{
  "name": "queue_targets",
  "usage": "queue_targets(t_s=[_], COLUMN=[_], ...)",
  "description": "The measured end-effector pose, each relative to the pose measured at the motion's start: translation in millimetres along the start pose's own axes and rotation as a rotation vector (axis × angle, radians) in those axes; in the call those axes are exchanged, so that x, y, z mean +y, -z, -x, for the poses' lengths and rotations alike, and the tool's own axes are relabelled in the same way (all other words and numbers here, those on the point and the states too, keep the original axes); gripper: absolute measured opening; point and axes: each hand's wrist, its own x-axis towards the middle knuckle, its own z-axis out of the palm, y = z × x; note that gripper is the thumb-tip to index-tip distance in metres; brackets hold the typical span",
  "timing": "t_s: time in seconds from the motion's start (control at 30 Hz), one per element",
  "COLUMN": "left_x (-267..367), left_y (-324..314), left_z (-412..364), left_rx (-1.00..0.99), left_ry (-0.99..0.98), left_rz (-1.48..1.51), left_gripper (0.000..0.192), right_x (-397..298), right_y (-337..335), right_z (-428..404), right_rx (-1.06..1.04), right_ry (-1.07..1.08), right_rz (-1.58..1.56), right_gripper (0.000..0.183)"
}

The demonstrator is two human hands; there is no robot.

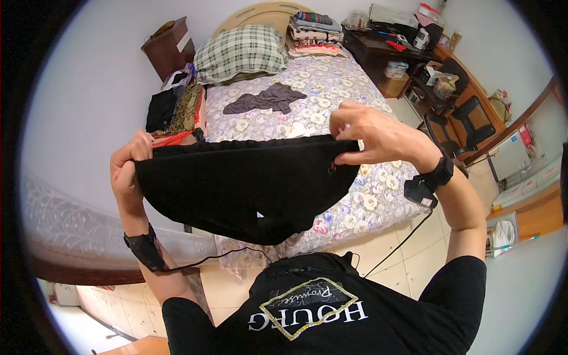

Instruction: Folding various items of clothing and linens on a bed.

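Note:
A black cloth garment point(239, 186) is stretched sideways in front of me, above the near part of the bed. Its top edge runs nearly straight between my hands, and the lower part sags in a curve. My left hand point(131, 162) is closed in a fist around the left corner. At the right corner, my right hand point(368, 135) has its thumb on the front face and its other fingers curled at the top edge. Beside that thumb is a small red and dark detail on the cloth. A tiny white spot shows low on the garment.
A crumpled dark grey garment point(266, 98) lies on the floral bedsheet point(328, 93). Behind it are a plaid pillow point(242, 53) and a stack of folded textiles point(315, 35). Folded clothes point(171, 108) sit left of the bed. A cluttered desk point(377, 42) and black chair point(470, 122) stand right.

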Motion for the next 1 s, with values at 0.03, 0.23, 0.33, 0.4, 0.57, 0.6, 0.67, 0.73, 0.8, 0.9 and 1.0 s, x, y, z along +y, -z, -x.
queue_targets(t_s=[0.03,0.23,0.33,0.4,0.57,0.6,0.67,0.73,0.8,0.9,1.0], left_x=[-1,-9,-7,-21,-87,-112,-144,-169,-169,-150,-116], left_y=[0,18,7,6,-31,-40,-56,-69,-95,-116,-133], left_z=[0,11,17,23,47,63,105,151,161,146,115], left_rx=[-0.003,-0.194,-0.202,-0.176,0.151,0.215,0.256,0.149,0.272,0.377,0.358], left_ry=[-0.002,0.239,0.341,0.345,0.652,0.788,1.174,1.176,1.131,0.996,0.934], left_rz=[0.002,-0.204,0.002,0.079,0.314,0.587,0.898,0.991,1.007,0.92,0.991], left_gripper=[0.006,0.006,0.009,0.017,0.028,0.034,0.036,0.031,0.035,0.034,0.042], right_x=[0,-3,2,9,49,53,64,76,69,25,-10], right_y=[1,29,29,25,-33,-52,-96,-147,-175,-174,-187], right_z=[0,-9,-19,-24,-20,-17,-12,-5,6,-8,-28], right_rx=[0.001,0.115,0.231,0.266,0.363,0.32,0.351,0.385,0.484,0.646,0.578], right_ry=[-0.003,-0.344,-0.45,-0.495,-0.566,-0.79,-1.028,-1.138,-1.181,-1.127,-0.929], right_rz=[0.002,0.154,0.047,0.011,-0.524,-0.919,-1.28,-1.45,-1.604,-1.52,-1.29], right_gripper=[0.027,0.027,0.029,0.03,0.032,0.031,0.026,0.02,0.019,0.023,0.029])
